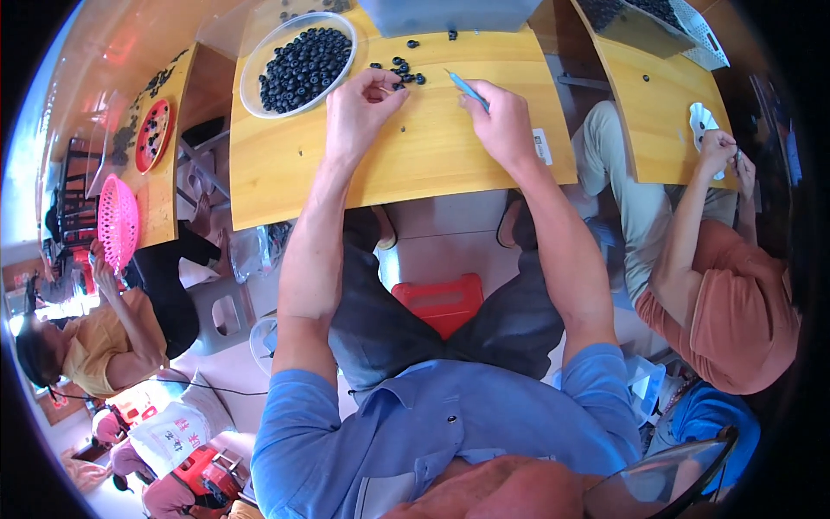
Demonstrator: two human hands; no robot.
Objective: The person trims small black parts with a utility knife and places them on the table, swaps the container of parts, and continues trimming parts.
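My left hand (pixel 356 117) is over the wooden table, thumb and fingertips pinched on a small dark round ball (pixel 399 86). My right hand (pixel 501 123) is closed around a slim blue-handled tool (pixel 468 90) with a thin pointed tip, aimed up and to the left. Between and beyond my hands lies a loose group of dark round balls (pixel 401 67), which look like beads or berries. To the left of my left hand stands a round clear plastic tub (pixel 249 80) heaped with the same dark balls (pixel 304 69).
A translucent bin (pixel 450 16) stands at my table's far edge; a white label (pixel 542 147) lies right of my right hand. People work at side tables. The left one has a red plate (pixel 141 157) and pink basket (pixel 118 223). A red stool (pixel 443 303) is below.
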